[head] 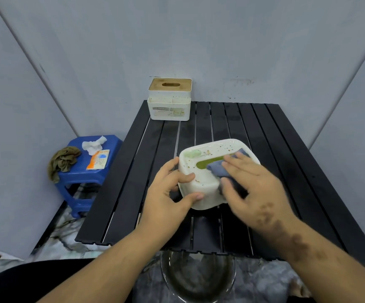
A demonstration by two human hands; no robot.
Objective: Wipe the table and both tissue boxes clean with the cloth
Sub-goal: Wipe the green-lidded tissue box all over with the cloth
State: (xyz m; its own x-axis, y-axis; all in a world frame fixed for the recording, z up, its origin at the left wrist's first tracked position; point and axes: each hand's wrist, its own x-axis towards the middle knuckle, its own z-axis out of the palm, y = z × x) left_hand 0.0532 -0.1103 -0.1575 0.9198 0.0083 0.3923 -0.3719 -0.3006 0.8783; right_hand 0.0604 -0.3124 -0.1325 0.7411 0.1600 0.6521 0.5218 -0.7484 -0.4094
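I'm gripping the tilted box with my left hand while my right hand is pressing the cloth flat, ideally sweeping specks off firmly.

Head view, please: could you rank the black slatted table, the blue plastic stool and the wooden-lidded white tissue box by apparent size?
1. Black slatted table, largest by far.
2. Blue plastic stool.
3. Wooden-lidded white tissue box, though it stands farther from the camera, so this gap is unsure.
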